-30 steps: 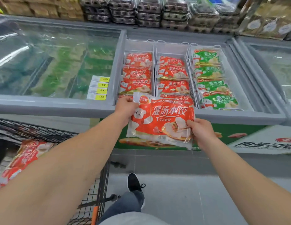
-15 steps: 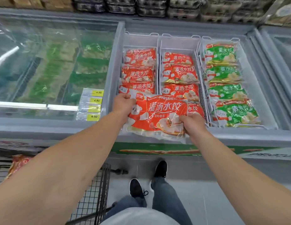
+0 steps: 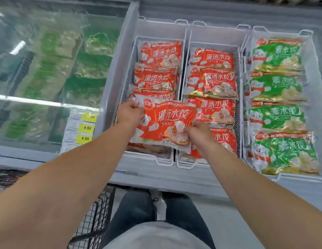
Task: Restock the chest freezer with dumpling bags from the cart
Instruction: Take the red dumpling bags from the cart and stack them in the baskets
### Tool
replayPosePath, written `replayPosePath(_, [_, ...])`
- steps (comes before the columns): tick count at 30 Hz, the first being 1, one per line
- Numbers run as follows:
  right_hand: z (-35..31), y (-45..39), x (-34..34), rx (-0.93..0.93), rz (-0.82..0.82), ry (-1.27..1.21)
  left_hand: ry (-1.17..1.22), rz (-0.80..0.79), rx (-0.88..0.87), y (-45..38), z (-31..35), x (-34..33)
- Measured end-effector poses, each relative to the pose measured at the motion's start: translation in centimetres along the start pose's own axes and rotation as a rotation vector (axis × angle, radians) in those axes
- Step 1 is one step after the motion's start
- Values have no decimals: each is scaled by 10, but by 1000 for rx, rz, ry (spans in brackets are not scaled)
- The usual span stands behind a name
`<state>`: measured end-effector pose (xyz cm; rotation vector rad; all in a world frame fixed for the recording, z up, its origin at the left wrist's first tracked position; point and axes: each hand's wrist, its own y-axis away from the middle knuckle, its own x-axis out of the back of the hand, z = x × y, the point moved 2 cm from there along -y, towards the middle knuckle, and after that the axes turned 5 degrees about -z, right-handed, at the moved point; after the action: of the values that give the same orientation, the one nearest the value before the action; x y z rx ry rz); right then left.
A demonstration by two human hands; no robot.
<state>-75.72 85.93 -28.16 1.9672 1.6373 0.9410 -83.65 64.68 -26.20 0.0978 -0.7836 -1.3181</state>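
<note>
I hold a red dumpling bag (image 3: 163,121) flat over the near end of the open chest freezer (image 3: 156,175). My left hand (image 3: 129,114) grips its top left corner and my right hand (image 3: 198,132) pinches its lower right edge. The bag hovers above the left white wire basket (image 3: 128,69), which holds several red bags (image 3: 160,53). The middle basket (image 3: 185,164) also holds red bags (image 3: 212,83). Only a corner of the black wire cart (image 3: 95,218) shows at the bottom left.
The right basket holds green dumpling bags (image 3: 277,87). A shut glass lid (image 3: 48,60) covers the freezer's left half, with yellow price tags (image 3: 86,128) on it. My legs (image 3: 156,209) stand close against the freezer front.
Both hands carried the red bag forward and down over the freezer rim, above the left basket. I stepped closer, so the cart has nearly left the view.
</note>
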Motion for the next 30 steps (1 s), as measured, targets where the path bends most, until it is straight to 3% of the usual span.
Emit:
replayPosePath(15, [-15, -73, -42, -167, -63, 73, -167, -9, 140, -83, -32, -24])
replayPosePath(25, [-93, -145, -45, -82, -18, 14, -20, -4, 8, -143, 28, -52])
replayPosePath(30, [-144, -185, -44, -15, -39, 15, -64, 24, -124, -181, 60, -61])
